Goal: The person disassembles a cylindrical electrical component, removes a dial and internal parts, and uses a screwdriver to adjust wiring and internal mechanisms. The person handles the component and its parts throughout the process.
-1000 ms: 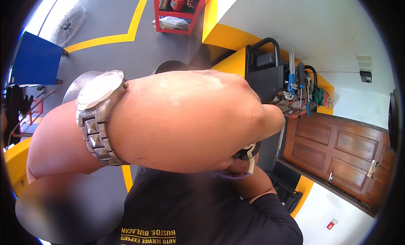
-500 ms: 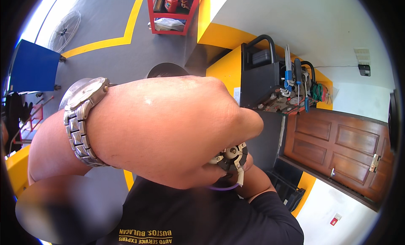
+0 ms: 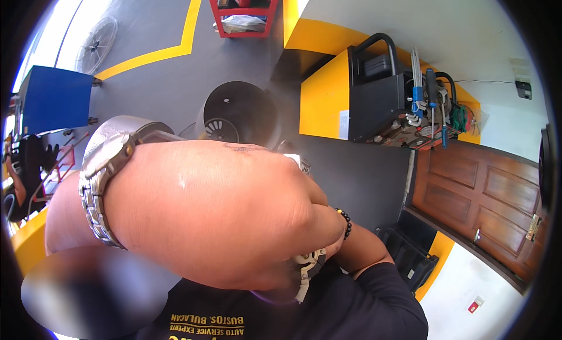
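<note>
My left hand (image 3: 252, 217), wearing a silver metal watch (image 3: 105, 164), reaches across the middle with its back toward me. Its fingers are closed on a small round part (image 3: 310, 271) with cream-coloured tabs, a dark body and a purple wire. Most of that part is behind the hand. My right hand (image 3: 335, 245), with a black bead bracelet (image 3: 346, 223) at the wrist, is behind the left one, close against the part. Its fingers are hidden. A small silver piece (image 3: 301, 163) shows at the far side of my left hand; I cannot tell what it is.
Beyond my hands stands a dark open cylinder (image 3: 243, 108). A silver rounded object (image 3: 120, 129) shows behind the watch. Farther off are a blue cabinet (image 3: 55, 100), a red shelf cart (image 3: 243, 12), a black tool cart (image 3: 374, 94) with hand tools, and a wooden door (image 3: 468, 193).
My left hand has shifted lower in the view, and the round part has turned more edge-on. The bead bracelet and much more of the dark cylinder now show. The surroundings have shifted slightly right.
</note>
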`<state>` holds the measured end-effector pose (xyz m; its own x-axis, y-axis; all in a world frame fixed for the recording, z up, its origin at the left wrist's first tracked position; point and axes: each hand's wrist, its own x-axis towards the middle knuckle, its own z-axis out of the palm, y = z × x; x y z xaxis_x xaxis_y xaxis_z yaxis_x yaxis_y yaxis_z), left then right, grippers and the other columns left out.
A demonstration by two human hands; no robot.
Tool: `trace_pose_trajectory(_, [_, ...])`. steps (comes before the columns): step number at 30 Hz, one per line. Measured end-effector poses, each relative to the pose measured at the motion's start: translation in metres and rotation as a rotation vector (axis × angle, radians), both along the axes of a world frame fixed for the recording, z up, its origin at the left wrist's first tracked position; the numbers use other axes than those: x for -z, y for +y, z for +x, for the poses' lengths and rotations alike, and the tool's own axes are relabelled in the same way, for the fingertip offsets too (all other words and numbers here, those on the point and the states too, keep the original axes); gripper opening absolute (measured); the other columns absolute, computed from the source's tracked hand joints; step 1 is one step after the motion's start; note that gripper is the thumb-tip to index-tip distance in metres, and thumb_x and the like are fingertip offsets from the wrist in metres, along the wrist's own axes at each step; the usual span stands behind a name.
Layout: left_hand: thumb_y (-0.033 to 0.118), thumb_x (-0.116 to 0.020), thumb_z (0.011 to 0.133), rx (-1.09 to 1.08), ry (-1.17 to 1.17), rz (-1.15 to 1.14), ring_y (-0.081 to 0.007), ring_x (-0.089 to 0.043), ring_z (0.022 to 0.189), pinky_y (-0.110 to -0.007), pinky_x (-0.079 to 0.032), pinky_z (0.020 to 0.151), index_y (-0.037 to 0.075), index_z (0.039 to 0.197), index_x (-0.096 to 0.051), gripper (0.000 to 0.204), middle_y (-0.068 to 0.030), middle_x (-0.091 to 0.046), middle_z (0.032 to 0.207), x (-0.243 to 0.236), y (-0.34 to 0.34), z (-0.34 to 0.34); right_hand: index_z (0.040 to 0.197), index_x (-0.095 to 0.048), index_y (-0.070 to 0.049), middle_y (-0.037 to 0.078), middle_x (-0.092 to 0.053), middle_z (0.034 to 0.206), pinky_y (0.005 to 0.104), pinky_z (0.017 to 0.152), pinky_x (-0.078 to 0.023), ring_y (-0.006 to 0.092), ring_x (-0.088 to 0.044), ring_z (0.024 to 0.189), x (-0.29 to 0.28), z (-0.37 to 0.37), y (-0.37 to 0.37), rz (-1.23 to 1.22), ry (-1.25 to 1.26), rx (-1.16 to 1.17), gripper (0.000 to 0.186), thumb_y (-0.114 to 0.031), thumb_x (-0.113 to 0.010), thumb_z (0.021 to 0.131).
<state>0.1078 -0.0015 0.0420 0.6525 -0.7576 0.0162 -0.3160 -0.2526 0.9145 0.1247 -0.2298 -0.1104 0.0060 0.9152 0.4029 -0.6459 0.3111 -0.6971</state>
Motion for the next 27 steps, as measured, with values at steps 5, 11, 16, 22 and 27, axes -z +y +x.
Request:
trace_pose_trajectory(5, [0.024,-0.087,0.067,-0.155,-0.278,0.019,-0.0232,-0.066,0.069,-0.034,-0.053,0.059,0.005,0.095,-0.067,0.039,-0.0053,-0.065,0.086,0.002,-0.006,-0.003,0.119,-0.071,-0.001,0.018,-0.072,0.117,0.0434,0.094,-0.054,0.037,-0.07,0.109,-0.004,0.011,-0.001,-0.028,-0.336,0.333,0.04,-0.03,-0.078,0.093])
trace_pose_trajectory(11, [0.022,-0.081,0.062,-0.189,-0.504,-0.01,-0.019,-0.064,0.065,-0.031,-0.053,0.055,0.005,0.086,-0.067,0.032,-0.0062,-0.065,0.082,0.01,-0.012,-0.006,0.114,-0.07,0.005,0.016,-0.071,0.105,0.0431,0.08,-0.057,0.0336,-0.07,0.091,-0.025,0.014,-0.01,-0.001,-0.71,0.77,0.046,-0.029,-0.082,0.087])
trace_pose_trajectory(16, [0.02,-0.081,0.064,-0.22,-0.556,0.003,-0.0188,-0.063,0.064,-0.03,-0.053,0.055,0.003,0.086,-0.067,0.03,-0.0072,-0.065,0.081,0.012,-0.017,-0.009,0.11,-0.069,0.008,0.018,-0.07,0.099,0.0428,0.071,-0.056,0.0317,-0.069,0.081,-0.041,0.009,-0.012,0.008,-0.914,1.039,0.042,-0.019,-0.084,0.082])
trace_pose_trajectory(22, [0.022,-0.083,0.064,-0.244,-0.547,-0.042,-0.02,-0.062,0.064,-0.032,-0.052,0.055,0.002,0.09,-0.066,0.036,-0.0077,-0.064,0.081,0.011,-0.02,-0.009,0.105,-0.069,0.005,0.016,-0.07,0.097,0.0395,0.065,-0.052,0.0267,-0.067,0.077,-0.048,0.012,-0.019,0.009,-1.15,1.174,0.034,-0.01,-0.08,0.076])
trace_pose_trajectory(27, [0.023,-0.084,0.064,-0.208,-0.53,0.01,-0.0215,-0.062,0.068,-0.033,-0.052,0.059,0.003,0.091,-0.066,0.038,-0.0084,-0.063,0.081,0.005,-0.021,-0.015,0.101,-0.068,0.001,0.012,-0.07,0.096,0.0374,0.066,-0.048,0.0239,-0.065,0.078,-0.059,0.008,-0.029,0.005,-1.399,1.246,0.028,-0.012,-0.078,0.078])
